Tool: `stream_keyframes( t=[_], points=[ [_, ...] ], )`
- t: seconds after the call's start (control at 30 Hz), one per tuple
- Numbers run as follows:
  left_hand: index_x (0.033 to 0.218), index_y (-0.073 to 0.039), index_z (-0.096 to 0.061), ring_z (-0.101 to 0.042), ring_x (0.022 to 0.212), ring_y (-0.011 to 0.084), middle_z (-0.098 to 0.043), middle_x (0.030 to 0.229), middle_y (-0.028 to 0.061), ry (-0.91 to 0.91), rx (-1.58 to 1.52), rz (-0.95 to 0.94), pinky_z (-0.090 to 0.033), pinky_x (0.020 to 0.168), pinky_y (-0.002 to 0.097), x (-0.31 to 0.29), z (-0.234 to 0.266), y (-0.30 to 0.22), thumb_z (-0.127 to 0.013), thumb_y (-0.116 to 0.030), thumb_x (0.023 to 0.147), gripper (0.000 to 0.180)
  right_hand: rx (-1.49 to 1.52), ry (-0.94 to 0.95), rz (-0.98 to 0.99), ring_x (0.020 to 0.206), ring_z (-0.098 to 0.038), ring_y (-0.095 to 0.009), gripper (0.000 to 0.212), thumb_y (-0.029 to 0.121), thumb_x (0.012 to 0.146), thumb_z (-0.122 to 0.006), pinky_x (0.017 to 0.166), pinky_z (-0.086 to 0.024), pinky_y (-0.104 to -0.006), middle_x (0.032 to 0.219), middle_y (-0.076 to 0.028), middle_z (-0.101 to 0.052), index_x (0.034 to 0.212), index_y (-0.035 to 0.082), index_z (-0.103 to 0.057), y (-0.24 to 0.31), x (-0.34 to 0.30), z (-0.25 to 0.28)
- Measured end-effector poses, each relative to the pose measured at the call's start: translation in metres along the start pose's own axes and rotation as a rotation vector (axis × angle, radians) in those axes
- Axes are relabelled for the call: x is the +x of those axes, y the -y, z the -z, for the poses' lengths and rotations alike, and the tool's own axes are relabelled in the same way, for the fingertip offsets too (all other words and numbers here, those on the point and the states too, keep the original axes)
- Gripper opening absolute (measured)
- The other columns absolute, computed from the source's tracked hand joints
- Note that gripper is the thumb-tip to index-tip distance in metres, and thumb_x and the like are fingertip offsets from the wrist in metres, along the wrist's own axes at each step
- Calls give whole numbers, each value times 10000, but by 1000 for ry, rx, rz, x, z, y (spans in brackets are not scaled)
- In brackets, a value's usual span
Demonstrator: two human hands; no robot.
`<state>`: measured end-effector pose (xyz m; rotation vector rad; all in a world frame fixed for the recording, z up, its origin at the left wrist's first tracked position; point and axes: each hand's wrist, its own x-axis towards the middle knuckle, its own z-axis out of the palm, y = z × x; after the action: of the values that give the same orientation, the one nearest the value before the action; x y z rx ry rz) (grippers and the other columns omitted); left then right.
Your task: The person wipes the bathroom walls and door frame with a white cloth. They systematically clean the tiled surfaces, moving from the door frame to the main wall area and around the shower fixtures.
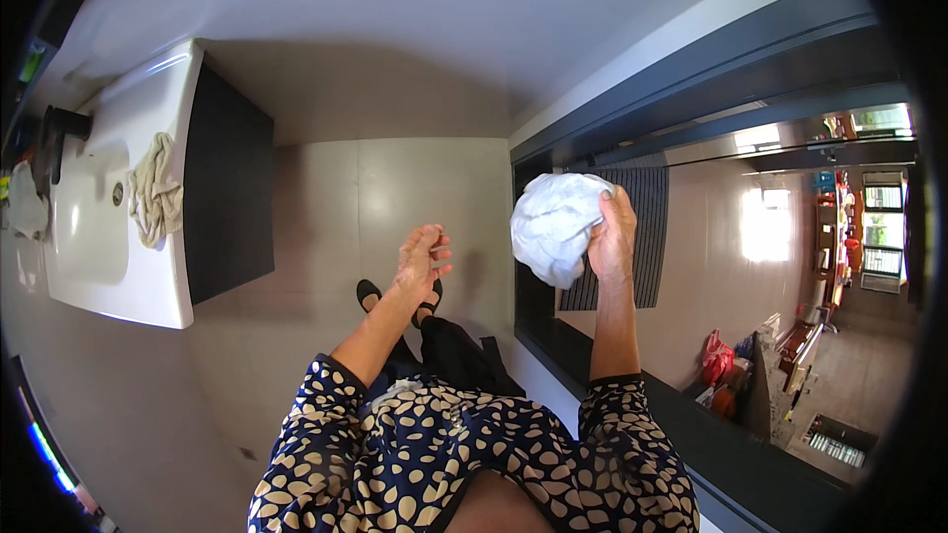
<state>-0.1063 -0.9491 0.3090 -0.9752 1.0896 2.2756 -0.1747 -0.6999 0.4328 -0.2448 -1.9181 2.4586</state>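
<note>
My right hand is closed round the edge of a bunched white cloth and holds it up in front of me, near the doorway. The cloth hangs crumpled in a rounded bundle; its exact kind cannot be made out. Nothing is in my left hand, which is raised in front of my body with loosely bent fingers a little apart. A gap separates this hand from the cloth.
At left stands a white washbasin with a black tap and a beige cloth over its rim. A dark door frame runs along the right. Beyond lie a striped mat and a red bag.
</note>
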Motion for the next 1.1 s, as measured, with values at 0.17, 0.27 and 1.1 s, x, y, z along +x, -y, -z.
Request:
stream_keyframes(
  t=[0.17, 0.27, 1.1],
  points=[
    [1237, -165, -512, -588, 961, 241, -583, 1131, 92, 221, -83, 180, -495, 803, 454, -14, -27, -9, -511, -471, 901, 454, -252, 170, 54, 835, -533, -89, 257, 100, 880, -543, 679, -432, -218, 985, -28, -557, 1117, 0, -561, -9, -29, -32],
    [1336, -139, -442, -562, 1081, 292, -553, 1235, 146, 415, -482, 251, -446, 916, 512, -24, -47, -21, -440, -630, 865, 680, -709, 570, 273, 974, -536, -228, 188, 69, 813, -575, 814, -448, -331, 1116, -91, -520, 979, -19, -565, -14, -66, -74],
    [1158, -93, -519, -551, 1033, 326, -595, 1104, 127, 305, -607, 383, -401, 977, 469, -59, 48, -21, -501, -400, 918, 390, -385, 366, 156, 837, -517, -101, 214, 171, 874, -594, 722, -432, -232, 933, -68, -540, 980, 12, -498, -31, -169, -157]
  ],
)
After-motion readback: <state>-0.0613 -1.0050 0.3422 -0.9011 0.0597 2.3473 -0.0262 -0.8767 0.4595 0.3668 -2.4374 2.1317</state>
